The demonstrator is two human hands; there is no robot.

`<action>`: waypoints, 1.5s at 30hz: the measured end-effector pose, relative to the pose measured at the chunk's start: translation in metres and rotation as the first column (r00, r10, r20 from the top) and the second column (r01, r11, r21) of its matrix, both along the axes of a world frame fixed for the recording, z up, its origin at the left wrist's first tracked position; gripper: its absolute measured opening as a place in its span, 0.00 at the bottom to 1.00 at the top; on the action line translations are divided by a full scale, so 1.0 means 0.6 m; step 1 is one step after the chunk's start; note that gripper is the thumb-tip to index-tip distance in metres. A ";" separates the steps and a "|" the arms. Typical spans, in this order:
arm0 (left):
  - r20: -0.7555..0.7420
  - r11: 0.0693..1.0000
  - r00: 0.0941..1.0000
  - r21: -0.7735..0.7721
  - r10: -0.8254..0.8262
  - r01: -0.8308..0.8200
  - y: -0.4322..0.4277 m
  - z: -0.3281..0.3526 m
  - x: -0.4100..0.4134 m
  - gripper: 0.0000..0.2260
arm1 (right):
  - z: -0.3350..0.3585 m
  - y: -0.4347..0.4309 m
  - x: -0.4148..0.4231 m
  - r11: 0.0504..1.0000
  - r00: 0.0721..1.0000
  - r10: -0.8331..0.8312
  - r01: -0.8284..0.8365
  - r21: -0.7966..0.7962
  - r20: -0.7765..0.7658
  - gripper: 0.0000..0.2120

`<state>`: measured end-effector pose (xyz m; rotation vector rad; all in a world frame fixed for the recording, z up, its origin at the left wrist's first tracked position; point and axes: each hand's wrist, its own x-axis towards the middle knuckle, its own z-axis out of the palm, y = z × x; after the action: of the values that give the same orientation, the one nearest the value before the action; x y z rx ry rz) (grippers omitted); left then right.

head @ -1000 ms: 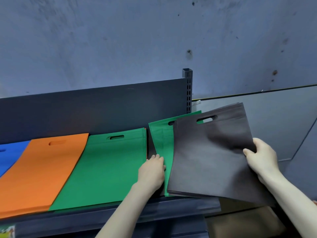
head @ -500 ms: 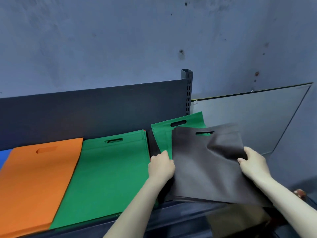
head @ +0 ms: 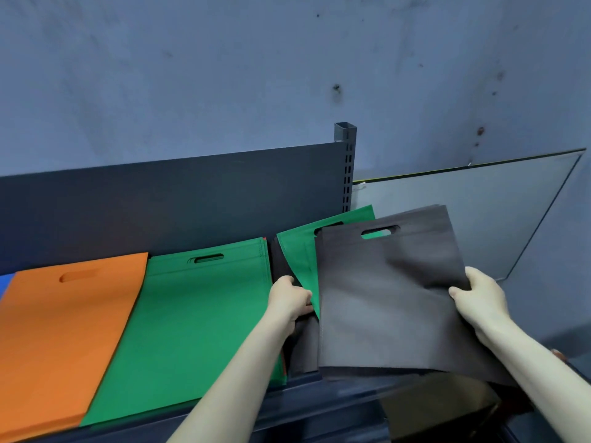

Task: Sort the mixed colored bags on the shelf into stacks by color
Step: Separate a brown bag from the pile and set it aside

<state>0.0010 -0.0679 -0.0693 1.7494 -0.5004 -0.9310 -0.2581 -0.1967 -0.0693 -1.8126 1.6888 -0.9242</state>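
Gripping the grey bags (head: 390,298) by their right edge, the right hand (head: 479,298) clamps its thumb on top with its fingers hidden beneath. The bundle tilts up at the right end of the shelf (head: 303,398), bottom edge hanging past the front lip. Over to the left hand (head: 287,302): it curls onto the lower edge of a loose green bag (head: 297,254), which lies slanted under the grey ones, its colour showing through their handle slot. Just left sits the green stack (head: 198,321), flat and tidy, then the orange stack (head: 64,330) touching it, and a sliver of blue bag (head: 4,282) at the frame's edge. Behind stand the dark back panel (head: 160,203) and a slotted post (head: 347,161); a glass sheet (head: 463,212) leans on the wall.
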 end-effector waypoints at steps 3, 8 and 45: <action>0.084 0.998 0.996 0.055 0.007 -0.011 -0.005 0.002 -0.006 0.10 | 0.013 -0.008 -0.015 1.000 0.998 0.010 -0.011 -0.020 -0.061 0.11; 0.310 0.989 0.950 0.148 -0.035 -0.012 -0.034 -0.018 -0.008 0.20 | 0.005 -0.019 -0.017 0.996 0.963 0.061 -0.042 0.077 -0.262 0.10; 0.429 0.990 0.903 0.119 0.021 -0.079 0.025 0.005 -0.004 0.30 | 0.011 -0.025 -0.020 0.994 0.985 0.105 -0.100 0.043 -0.136 0.10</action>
<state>-0.0012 -0.0528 -0.0665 2.0917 -0.6827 -0.5483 -0.2704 -0.2120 -0.0624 -1.9584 1.6648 -0.7358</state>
